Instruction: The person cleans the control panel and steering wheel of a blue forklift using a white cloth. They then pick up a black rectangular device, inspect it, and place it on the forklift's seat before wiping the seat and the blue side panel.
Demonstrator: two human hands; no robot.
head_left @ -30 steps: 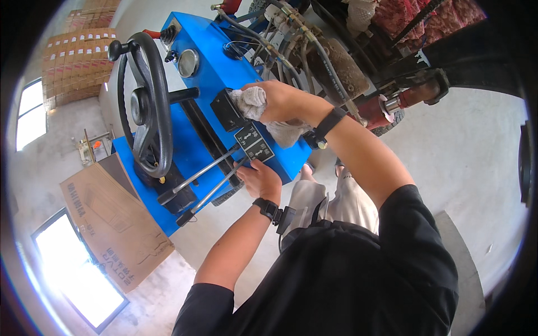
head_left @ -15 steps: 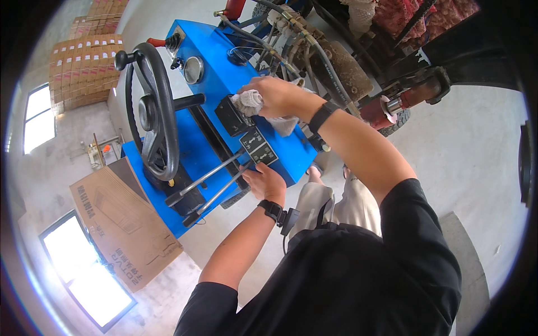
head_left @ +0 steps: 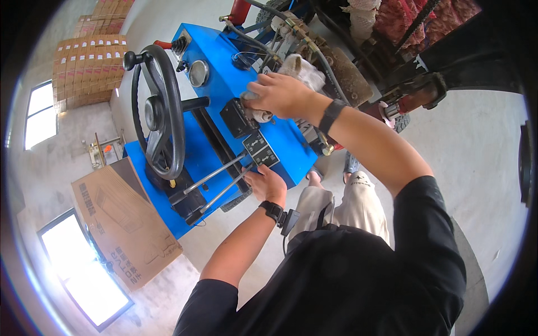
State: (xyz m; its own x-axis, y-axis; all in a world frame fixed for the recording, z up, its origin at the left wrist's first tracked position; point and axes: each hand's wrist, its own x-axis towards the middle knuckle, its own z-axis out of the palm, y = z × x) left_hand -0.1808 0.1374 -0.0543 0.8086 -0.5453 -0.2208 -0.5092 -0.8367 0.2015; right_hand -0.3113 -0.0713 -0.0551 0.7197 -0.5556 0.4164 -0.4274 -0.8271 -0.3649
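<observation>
My right hand (head_left: 282, 96) is closed round a greyish-white rag (head_left: 302, 71) on top of the blue console (head_left: 221, 64). Part of the rag bunches under the fingers against a black box (head_left: 237, 118), and the rest flops out beyond the knuckles. My left hand (head_left: 265, 185) grips the console's near edge, its thumb beside a black label plate (head_left: 261, 149); some fingers are hidden. Two metal levers (head_left: 224, 190) with black grips run out from the plate, close to that hand.
A black steering wheel (head_left: 176, 117) stands left of the console, with a round gauge (head_left: 198, 73) beyond it. Hoses (head_left: 322, 56) and a dirty engine lie to the far right. A large cardboard box (head_left: 120, 218) is at the left, with stacked cartons (head_left: 89, 70) behind.
My right hand has shifted slightly right on the console. The rag's loose part has swung from the near side of the hand to the far side. My left hand stays put.
</observation>
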